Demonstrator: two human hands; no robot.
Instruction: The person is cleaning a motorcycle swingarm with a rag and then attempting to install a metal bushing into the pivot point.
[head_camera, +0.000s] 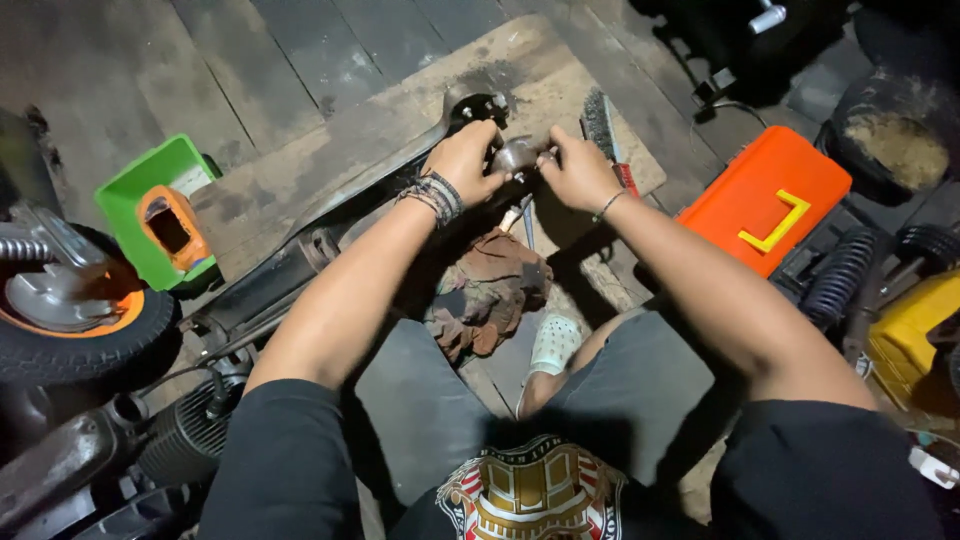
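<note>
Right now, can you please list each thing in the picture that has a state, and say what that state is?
Left hand: closed on the small metal part.
Right hand: gripping the same part from the other side.
Small metal part: held up between both hands.
Orange toolbox: lid shut, yellow handle flat.
Green bin: open, orange piece inside.
Brown rag: crumpled on the floor.
Wire brush: lying flat.
</note>
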